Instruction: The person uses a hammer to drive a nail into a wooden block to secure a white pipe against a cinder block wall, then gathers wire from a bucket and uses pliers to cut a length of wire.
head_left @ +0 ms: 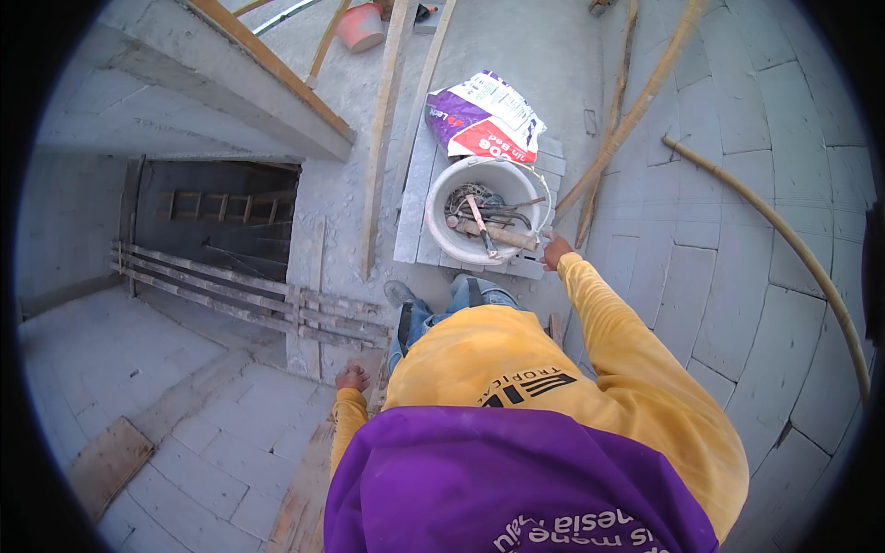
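A pale round bucket point(439, 214) stands on a stack of grey blocks point(413, 226) in front of me. Inside it lie a hammer point(480, 221) with a reddish handle, a wooden-handled tool point(513, 238), bent metal rods and tangled wire or cord. My right hand point(558, 252) is at the bucket's right side by its wire handle, fingers curled; whether they grip the handle is too small to make out. My left hand point(352, 378) hangs low at my left side above wooden boards, fingers loosely apart, nothing visible in it.
A purple, white and red bag point(489, 115) lies behind the bucket. Bamboo poles point(636, 115) lean at right beside the grey block wall point(719, 276). To the left, wooden rails point(212, 281) border a deep opening point(221, 221). A reddish bucket point(360, 29) sits farther off.
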### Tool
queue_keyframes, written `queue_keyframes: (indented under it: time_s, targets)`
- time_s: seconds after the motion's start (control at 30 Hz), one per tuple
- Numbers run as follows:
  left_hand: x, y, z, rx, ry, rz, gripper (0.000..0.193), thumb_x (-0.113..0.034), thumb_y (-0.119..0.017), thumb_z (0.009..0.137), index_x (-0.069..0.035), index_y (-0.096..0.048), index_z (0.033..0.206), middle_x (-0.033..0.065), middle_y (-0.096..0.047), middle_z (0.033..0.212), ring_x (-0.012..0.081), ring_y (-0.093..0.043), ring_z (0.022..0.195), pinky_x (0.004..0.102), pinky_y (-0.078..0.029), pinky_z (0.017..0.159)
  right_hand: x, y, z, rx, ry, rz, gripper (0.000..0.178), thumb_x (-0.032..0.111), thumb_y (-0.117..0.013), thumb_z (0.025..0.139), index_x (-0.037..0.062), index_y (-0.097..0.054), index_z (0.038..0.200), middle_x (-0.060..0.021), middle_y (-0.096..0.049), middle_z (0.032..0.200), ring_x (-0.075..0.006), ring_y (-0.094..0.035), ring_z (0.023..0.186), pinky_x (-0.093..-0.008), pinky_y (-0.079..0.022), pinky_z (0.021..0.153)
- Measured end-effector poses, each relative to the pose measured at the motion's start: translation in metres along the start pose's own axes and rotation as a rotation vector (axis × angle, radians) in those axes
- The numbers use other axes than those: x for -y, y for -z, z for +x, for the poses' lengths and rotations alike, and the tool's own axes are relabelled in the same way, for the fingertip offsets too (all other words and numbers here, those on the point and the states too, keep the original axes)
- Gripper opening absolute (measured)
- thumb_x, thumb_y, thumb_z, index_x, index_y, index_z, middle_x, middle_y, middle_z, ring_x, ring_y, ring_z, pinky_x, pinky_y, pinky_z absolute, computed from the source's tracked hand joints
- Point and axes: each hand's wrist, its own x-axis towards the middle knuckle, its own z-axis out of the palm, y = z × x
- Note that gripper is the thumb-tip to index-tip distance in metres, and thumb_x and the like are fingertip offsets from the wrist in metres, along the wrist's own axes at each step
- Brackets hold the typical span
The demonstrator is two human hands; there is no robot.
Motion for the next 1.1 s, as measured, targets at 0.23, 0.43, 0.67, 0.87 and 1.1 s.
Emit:
queue_keyframes:
  time_s: [0.23, 0.43, 0.67, 0.87, 1.1]
  targets:
    - [0.076, 0.046, -0.033, -0.126, 0.147, -0.356, 0.029, -0.024, -0.049, 0.096, 0.001, -0.056, 0.111, 0.0146, -0.064, 0.101, 0.0284, -0.067, 0.084, 0.0395, -0.058, 0.060, 0.013, -0.032, 0.009, 0.099, -0.079, 0.310, 0.038, 0.015, -0.055, 0.095, 0.0121, -0.052, 0.133, -0.0161, -0.064, 0.103, -0.0226, -0.068, 0.075, -0.0367, -0.059, 0.058]
    - [0.035, -0.012, -0.041, 0.039, -0.009, -0.321, 0.027, -0.020, -0.053, 0.098, 0.000, -0.055, 0.115, 0.0130, -0.065, 0.102, 0.0232, -0.067, 0.081, 0.0354, -0.058, 0.062, 0.030, -0.056, -0.007, 0.276, -0.034, 0.409, 0.042, 0.026, -0.064, 0.092, 0.0070, -0.054, 0.128, -0.0124, -0.059, 0.093, -0.0217, -0.062, 0.065, -0.0408, -0.062, 0.062]
    - [-0.001, -0.012, -0.044, 0.046, -0.325, -0.006, 0.037, -0.016, -0.057, 0.095, -0.003, -0.053, 0.129, 0.0111, -0.068, 0.099, 0.0227, -0.069, 0.079, 0.0336, -0.058, 0.064, 0.074, -0.052, 0.002, 0.269, 0.084, -0.719, 0.064, 0.041, -0.072, 0.084, -0.0011, -0.050, 0.127, -0.0202, -0.067, 0.105, -0.0241, -0.071, 0.083, -0.0373, -0.058, 0.062]
    - [0.010, 0.020, -0.073, -0.051, -0.226, -0.058, 0.033, -0.015, -0.057, 0.095, -0.004, -0.055, 0.126, 0.0093, -0.068, 0.095, 0.0206, -0.069, 0.078, 0.0323, -0.057, 0.065, 0.087, -0.063, -0.010, -0.094, 0.512, -1.155, 0.050, 0.025, -0.068, 0.082, 0.0062, -0.053, 0.126, -0.0144, -0.059, 0.123, -0.0286, -0.057, 0.117, -0.0460, -0.048, 0.092]
    - [0.082, 0.047, -0.130, -0.158, -0.176, -0.038, 0.032, -0.014, -0.058, 0.095, 0.000, -0.057, 0.123, 0.0107, -0.069, 0.094, 0.0215, -0.069, 0.078, 0.0334, -0.058, 0.066, 0.074, -0.093, 0.043, -0.110, 0.480, -1.245, 0.045, 0.022, -0.057, 0.090, 0.0085, -0.052, 0.132, -0.0126, -0.053, 0.128, -0.0284, -0.048, 0.125, -0.0472, -0.040, 0.096]
